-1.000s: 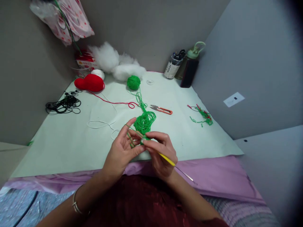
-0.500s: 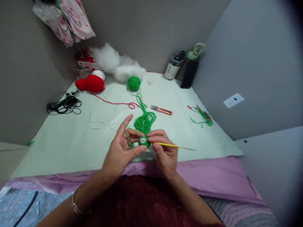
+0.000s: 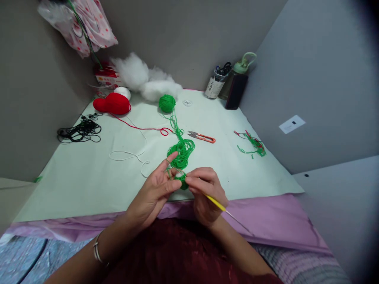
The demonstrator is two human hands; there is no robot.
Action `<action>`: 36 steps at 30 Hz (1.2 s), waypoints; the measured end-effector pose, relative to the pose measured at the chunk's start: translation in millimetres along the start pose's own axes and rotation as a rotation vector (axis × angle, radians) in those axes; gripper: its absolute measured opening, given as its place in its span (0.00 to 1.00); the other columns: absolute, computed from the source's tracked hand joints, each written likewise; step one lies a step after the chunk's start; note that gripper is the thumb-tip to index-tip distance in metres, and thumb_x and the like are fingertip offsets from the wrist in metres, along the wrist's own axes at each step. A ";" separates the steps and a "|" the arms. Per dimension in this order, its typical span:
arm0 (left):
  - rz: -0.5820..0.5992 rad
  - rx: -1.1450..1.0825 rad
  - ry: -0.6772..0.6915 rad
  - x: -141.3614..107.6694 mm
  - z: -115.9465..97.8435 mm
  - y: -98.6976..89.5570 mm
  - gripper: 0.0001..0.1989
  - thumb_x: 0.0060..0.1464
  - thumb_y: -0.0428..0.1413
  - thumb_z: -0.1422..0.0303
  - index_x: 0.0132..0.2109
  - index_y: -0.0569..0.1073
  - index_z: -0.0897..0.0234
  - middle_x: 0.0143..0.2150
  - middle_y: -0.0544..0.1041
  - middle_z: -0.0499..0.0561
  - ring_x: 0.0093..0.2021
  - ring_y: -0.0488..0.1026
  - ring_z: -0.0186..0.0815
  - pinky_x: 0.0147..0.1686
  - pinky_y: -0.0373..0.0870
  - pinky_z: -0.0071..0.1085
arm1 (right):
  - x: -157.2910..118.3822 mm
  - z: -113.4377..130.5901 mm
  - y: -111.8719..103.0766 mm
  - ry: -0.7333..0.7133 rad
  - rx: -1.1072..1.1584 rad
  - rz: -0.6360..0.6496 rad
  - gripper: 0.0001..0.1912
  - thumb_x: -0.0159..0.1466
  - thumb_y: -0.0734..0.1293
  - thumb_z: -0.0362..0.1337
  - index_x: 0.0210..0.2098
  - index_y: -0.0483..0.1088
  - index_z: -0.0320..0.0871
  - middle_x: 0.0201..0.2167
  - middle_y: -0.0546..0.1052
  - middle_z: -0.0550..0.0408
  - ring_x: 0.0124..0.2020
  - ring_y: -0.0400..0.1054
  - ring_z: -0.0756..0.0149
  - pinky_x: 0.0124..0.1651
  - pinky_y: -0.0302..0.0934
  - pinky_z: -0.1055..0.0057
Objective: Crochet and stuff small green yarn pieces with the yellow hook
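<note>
Head view shows us our left hand (image 3: 154, 189) pinching a small, soft green crochet piece (image 3: 182, 183) at its rim, right hand (image 3: 207, 193) closed on the light, stiff yellow hook (image 3: 216, 203).

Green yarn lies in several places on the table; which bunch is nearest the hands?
The loose green tangle just beyond the left hand, unlike the far wound ball and right-side scraps.

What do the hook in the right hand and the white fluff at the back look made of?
Crochet hook: yellow grip, likely plastic or rubber, with a thin grey shaft, probably metal. White fluff: loose, cloudlike, matte clumps, likely fibre stuffing.
</note>
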State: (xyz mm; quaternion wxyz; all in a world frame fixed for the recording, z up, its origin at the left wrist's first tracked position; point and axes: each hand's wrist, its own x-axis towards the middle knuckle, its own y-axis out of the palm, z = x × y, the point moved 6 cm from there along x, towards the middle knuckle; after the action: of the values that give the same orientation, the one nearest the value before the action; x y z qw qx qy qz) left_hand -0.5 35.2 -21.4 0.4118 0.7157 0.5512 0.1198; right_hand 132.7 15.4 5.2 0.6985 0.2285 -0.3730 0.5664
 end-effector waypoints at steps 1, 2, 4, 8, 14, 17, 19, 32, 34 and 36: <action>0.005 -0.006 -0.010 0.5 0.1 -0.5 0.43 0.49 0.71 0.72 0.70 0.67 0.56 0.42 0.73 0.46 0.44 0.72 0.32 0.51 0.67 0.27 | 3.0 0.5 0.1 0.028 0.042 -0.006 0.15 0.72 0.67 0.35 0.53 0.79 0.58 0.39 0.80 0.53 0.39 0.76 0.61 0.40 0.73 0.61; 0.009 -0.009 -0.013 1.0 0.2 -1.1 0.42 0.49 0.71 0.72 0.70 0.67 0.55 0.43 0.74 0.47 0.44 0.72 0.32 0.51 0.67 0.27 | 4.9 0.2 0.2 0.059 0.077 -0.004 0.14 0.72 0.67 0.35 0.52 0.80 0.57 0.39 0.81 0.52 0.39 0.76 0.61 0.40 0.73 0.61; 0.014 -0.011 -0.010 1.6 0.9 -2.4 0.42 0.49 0.71 0.72 0.70 0.68 0.54 0.45 0.74 0.47 0.45 0.71 0.31 0.50 0.67 0.26 | 5.5 -3.0 -0.6 0.125 0.142 -0.001 0.12 0.72 0.67 0.37 0.51 0.80 0.56 0.40 0.82 0.52 0.41 0.77 0.60 0.42 0.73 0.60; 0.004 0.008 0.024 2.0 0.2 -2.8 0.43 0.48 0.72 0.72 0.70 0.68 0.54 0.45 0.73 0.47 0.45 0.70 0.29 0.50 0.67 0.23 | 0.9 -14.8 -1.3 0.270 0.286 -0.043 0.09 0.72 0.68 0.39 0.46 0.81 0.55 0.38 0.83 0.53 0.42 0.77 0.60 0.45 0.73 0.60; -0.027 0.049 0.089 1.4 -5.4 -2.1 0.44 0.46 0.71 0.73 0.69 0.68 0.53 0.44 0.70 0.45 0.45 0.70 0.29 0.50 0.67 0.23 | -1.7 -28.2 7.6 0.492 0.468 -0.145 0.10 0.68 0.71 0.47 0.38 0.79 0.48 0.33 0.82 0.53 0.33 0.77 0.64 0.37 0.74 0.66; -0.025 0.073 0.092 2.2 -4.5 -4.2 0.42 0.48 0.69 0.71 0.69 0.68 0.54 0.45 0.71 0.46 0.43 0.70 0.31 0.49 0.67 0.26 | -1.3 -30.8 10.6 0.544 0.522 -0.152 0.11 0.67 0.73 0.47 0.37 0.79 0.47 0.32 0.83 0.53 0.31 0.77 0.65 0.36 0.75 0.68; -0.023 0.080 0.092 2.8 -3.9 -5.7 0.41 0.49 0.69 0.69 0.69 0.68 0.56 0.44 0.71 0.47 0.42 0.70 0.32 0.47 0.68 0.28 | -0.8 -32.2 10.6 0.556 0.532 -0.138 0.11 0.67 0.73 0.47 0.37 0.79 0.47 0.32 0.83 0.53 0.31 0.77 0.65 0.36 0.75 0.67; 0.100 0.029 -0.018 2.4 -5.9 0.2 0.24 0.59 0.63 0.66 0.61 0.77 0.64 0.38 0.75 0.50 0.32 0.72 0.30 0.32 0.68 0.26 | 4.3 -38.9 4.5 0.760 0.674 0.003 0.10 0.67 0.72 0.45 0.36 0.78 0.46 0.27 0.79 0.57 0.25 0.70 0.70 0.31 0.70 0.72; 0.112 0.038 -0.030 2.8 -3.9 0.9 0.24 0.60 0.63 0.67 0.63 0.75 0.64 0.39 0.77 0.51 0.34 0.74 0.31 0.33 0.70 0.26 | 4.6 -37.3 6.1 0.743 0.656 0.024 0.10 0.67 0.72 0.46 0.36 0.77 0.46 0.27 0.78 0.57 0.26 0.70 0.69 0.31 0.69 0.72; 0.123 0.048 -0.037 2.9 -2.4 1.5 0.24 0.62 0.62 0.67 0.64 0.74 0.64 0.40 0.79 0.54 0.35 0.75 0.32 0.33 0.70 0.25 | 5.6 -35.5 6.2 0.703 0.629 0.014 0.09 0.68 0.72 0.45 0.37 0.77 0.46 0.28 0.78 0.57 0.28 0.72 0.69 0.32 0.70 0.72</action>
State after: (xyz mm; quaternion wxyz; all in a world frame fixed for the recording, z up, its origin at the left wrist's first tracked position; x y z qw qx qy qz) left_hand 0.1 38.9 -19.7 0.3966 0.7601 0.5009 0.1184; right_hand 136.5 46.8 -13.0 0.6754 0.2209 0.0746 0.6996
